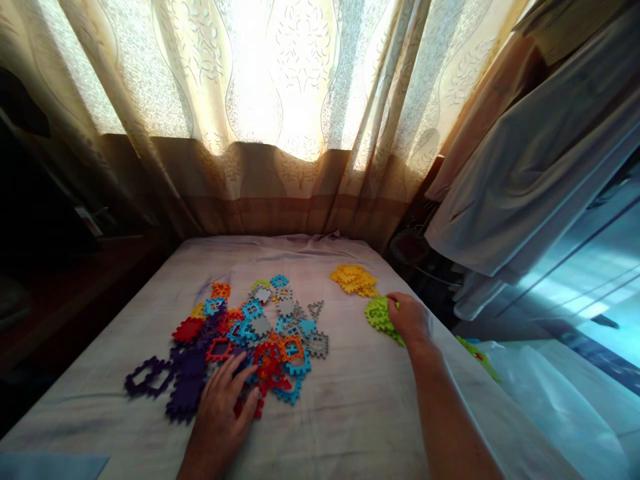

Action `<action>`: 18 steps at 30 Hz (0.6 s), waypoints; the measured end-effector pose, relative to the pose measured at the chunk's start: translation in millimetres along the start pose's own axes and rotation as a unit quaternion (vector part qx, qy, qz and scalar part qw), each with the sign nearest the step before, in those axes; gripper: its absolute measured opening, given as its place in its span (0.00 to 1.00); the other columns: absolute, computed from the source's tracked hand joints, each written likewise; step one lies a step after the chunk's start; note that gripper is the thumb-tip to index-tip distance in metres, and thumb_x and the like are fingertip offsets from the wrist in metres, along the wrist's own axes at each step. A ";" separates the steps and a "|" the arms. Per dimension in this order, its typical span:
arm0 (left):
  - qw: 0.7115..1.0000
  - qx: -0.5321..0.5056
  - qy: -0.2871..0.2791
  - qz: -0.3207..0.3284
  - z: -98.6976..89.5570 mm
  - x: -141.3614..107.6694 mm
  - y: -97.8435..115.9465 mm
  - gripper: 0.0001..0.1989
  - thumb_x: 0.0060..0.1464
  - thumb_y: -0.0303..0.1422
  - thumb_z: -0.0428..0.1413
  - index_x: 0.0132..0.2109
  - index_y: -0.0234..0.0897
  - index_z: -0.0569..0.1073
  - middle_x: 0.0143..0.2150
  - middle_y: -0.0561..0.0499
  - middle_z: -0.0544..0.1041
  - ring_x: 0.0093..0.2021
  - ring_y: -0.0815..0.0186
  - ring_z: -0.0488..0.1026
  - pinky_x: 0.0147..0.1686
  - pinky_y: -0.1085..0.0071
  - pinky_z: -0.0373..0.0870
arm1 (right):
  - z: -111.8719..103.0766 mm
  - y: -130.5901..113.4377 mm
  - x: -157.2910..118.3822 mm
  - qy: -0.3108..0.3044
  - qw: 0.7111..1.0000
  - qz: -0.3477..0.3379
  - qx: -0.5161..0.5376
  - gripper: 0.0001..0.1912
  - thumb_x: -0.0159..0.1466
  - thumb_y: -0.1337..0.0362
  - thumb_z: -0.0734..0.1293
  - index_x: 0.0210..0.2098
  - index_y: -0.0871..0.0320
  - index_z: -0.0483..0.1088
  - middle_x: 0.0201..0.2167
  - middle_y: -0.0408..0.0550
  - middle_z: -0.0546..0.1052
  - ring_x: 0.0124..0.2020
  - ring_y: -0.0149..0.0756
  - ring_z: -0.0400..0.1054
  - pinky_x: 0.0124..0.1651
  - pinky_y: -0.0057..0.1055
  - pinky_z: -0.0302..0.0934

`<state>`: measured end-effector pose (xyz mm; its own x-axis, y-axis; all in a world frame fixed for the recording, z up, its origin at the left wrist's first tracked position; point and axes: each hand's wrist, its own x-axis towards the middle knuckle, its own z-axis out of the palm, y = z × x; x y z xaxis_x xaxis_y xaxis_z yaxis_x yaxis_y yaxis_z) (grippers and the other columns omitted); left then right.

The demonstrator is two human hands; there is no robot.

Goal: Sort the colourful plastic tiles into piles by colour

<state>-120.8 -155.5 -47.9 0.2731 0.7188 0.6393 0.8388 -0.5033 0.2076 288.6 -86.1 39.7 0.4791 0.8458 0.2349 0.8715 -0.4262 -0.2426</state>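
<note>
My left hand rests with spread fingers on the near edge of a mixed pile of toothed plastic pieces. Purple pieces lie to its left, red pieces to its right, with blue, orange and grey ones farther back. At the right, my right hand has its fingers closed at the edge of a green pile; whether a piece is between them is hidden. Just beyond it sits a heap of yellow pieces.
Everything lies on a sheet-covered surface. Curtains hang behind it, and clothes hang at the right. A clear plastic bag and a green piece are past the right edge.
</note>
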 end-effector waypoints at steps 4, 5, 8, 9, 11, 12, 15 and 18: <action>1.000 -0.005 0.006 -0.001 -0.7 0.3 2.0 0.15 0.59 0.37 0.52 0.52 0.45 0.74 0.57 0.46 0.74 0.57 0.55 0.71 0.53 0.53 0.71 | 7.4 -50.0 -5.2 -0.042 0.996 -0.076 0.025 0.17 0.66 0.64 0.59 0.47 0.54 0.77 0.49 0.50 0.78 0.47 0.41 0.72 0.47 0.32 0.62; 1.000 -0.005 0.009 0.000 -0.8 0.3 2.4 0.14 0.59 0.37 0.52 0.52 0.45 0.74 0.57 0.46 0.74 0.57 0.55 0.71 0.53 0.52 0.71 | 11.9 -65.8 -7.2 -0.056 0.992 -0.105 0.032 0.17 0.66 0.64 0.59 0.47 0.53 0.77 0.48 0.49 0.78 0.47 0.40 0.72 0.47 0.31 0.62; 1.000 -0.007 0.007 -0.011 -0.8 -0.1 2.9 0.14 0.59 0.37 0.52 0.51 0.46 0.74 0.57 0.47 0.74 0.58 0.55 0.71 0.54 0.53 0.71 | 29.9 -115.8 -13.2 -0.101 0.971 -0.212 0.043 0.17 0.67 0.64 0.58 0.48 0.53 0.76 0.48 0.49 0.78 0.49 0.38 0.71 0.50 0.29 0.60; 1.000 -0.009 0.003 -0.018 -0.8 -0.5 3.0 0.15 0.59 0.37 0.52 0.51 0.46 0.75 0.58 0.47 0.74 0.58 0.55 0.70 0.55 0.53 0.70 | 36.4 -132.4 -14.7 -0.116 0.963 -0.239 0.042 0.17 0.67 0.65 0.58 0.48 0.53 0.76 0.49 0.49 0.78 0.49 0.38 0.71 0.50 0.29 0.60; 0.999 -0.013 -0.007 -0.028 -0.8 -1.4 2.9 0.15 0.59 0.37 0.53 0.52 0.46 0.75 0.58 0.48 0.74 0.59 0.55 0.70 0.56 0.52 0.69 | 48.6 -164.1 -15.7 -0.133 0.951 -0.275 0.043 0.17 0.67 0.64 0.59 0.49 0.51 0.75 0.50 0.47 0.77 0.50 0.37 0.70 0.51 0.28 0.60; 0.999 -0.015 -0.010 -0.030 -0.8 -2.0 2.9 0.15 0.59 0.37 0.53 0.52 0.46 0.74 0.58 0.48 0.74 0.59 0.55 0.70 0.56 0.51 0.69 | 53.9 -179.0 -15.0 -0.139 0.947 -0.288 0.042 0.17 0.66 0.64 0.59 0.50 0.49 0.75 0.51 0.45 0.77 0.50 0.36 0.70 0.51 0.28 0.60; 0.999 -0.019 -0.013 -0.034 -0.7 -3.5 3.1 0.15 0.59 0.36 0.53 0.52 0.46 0.74 0.58 0.48 0.74 0.59 0.55 0.70 0.56 0.51 0.69 | 66.4 -219.2 -7.1 -0.151 0.935 -0.320 0.035 0.18 0.66 0.65 0.59 0.51 0.47 0.74 0.52 0.43 0.76 0.53 0.36 0.68 0.53 0.27 0.59; 0.998 -0.027 -0.019 -0.045 -1.0 -4.8 4.6 0.16 0.58 0.36 0.53 0.53 0.47 0.74 0.58 0.47 0.74 0.59 0.55 0.69 0.57 0.52 0.69 | 75.0 -251.3 6.1 -0.159 0.928 -0.336 0.018 0.19 0.66 0.66 0.59 0.52 0.48 0.74 0.53 0.46 0.76 0.54 0.37 0.66 0.55 0.29 0.58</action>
<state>-118.8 -161.7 -49.3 0.2155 0.7796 0.5880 0.8345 -0.4597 0.3037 64.6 50.2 31.5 -0.2318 0.9711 0.0568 0.9555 0.2383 -0.1737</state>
